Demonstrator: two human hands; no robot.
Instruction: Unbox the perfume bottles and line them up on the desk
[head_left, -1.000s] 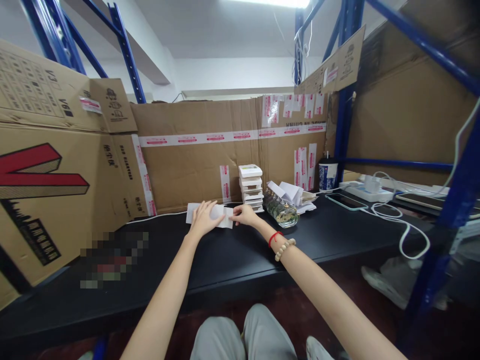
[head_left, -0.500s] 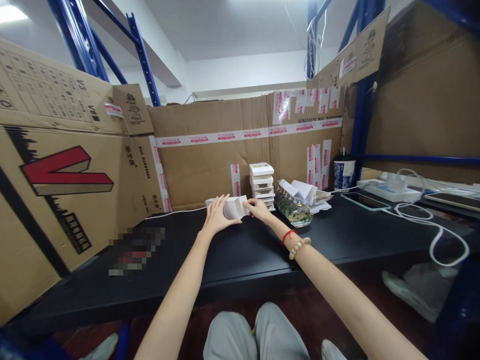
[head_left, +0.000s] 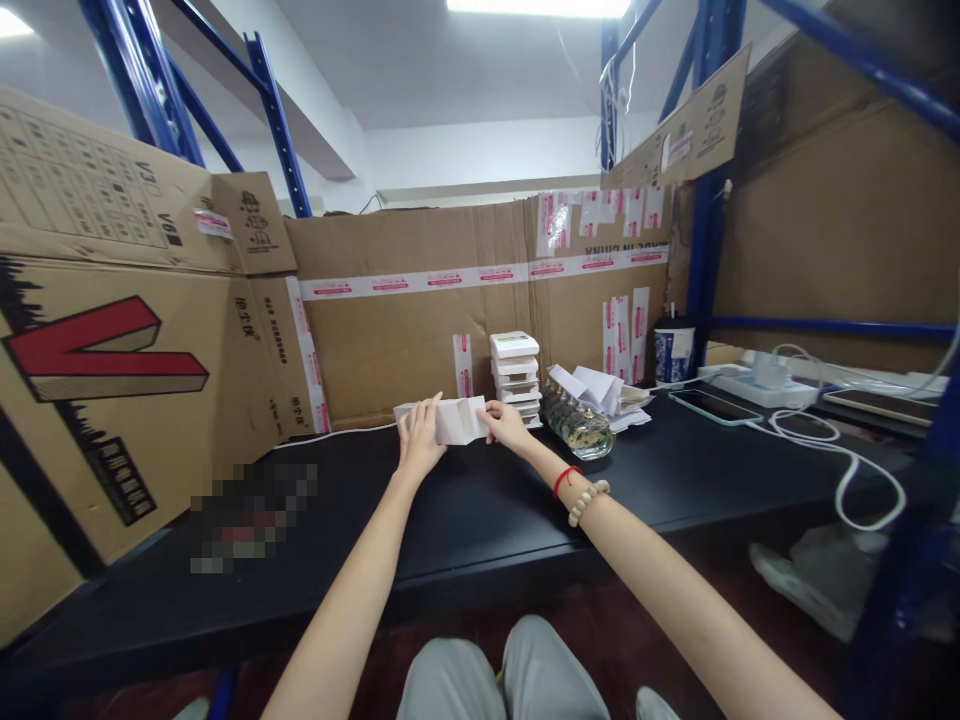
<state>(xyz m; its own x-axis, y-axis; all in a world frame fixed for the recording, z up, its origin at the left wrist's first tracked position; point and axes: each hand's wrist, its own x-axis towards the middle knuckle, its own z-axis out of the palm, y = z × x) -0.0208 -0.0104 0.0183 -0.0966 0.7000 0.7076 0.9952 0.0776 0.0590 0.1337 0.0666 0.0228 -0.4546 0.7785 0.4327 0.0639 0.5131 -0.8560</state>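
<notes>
In the head view, the left hand (head_left: 421,437) holds the left part of a white carton (head_left: 456,422), its fingers slightly apart and bent over it. The right hand (head_left: 504,425) pinches the carton's right end between thumb and fingertips. The carton lies crosswise over the rear part of the black table (head_left: 510,515), in front of the cardboard wall (head_left: 390,355). Just beside the right hand rises a stack of white trays (head_left: 514,347); to the right are glass bottles (head_left: 589,440) in a row and loose white papers (head_left: 600,387)
</notes>
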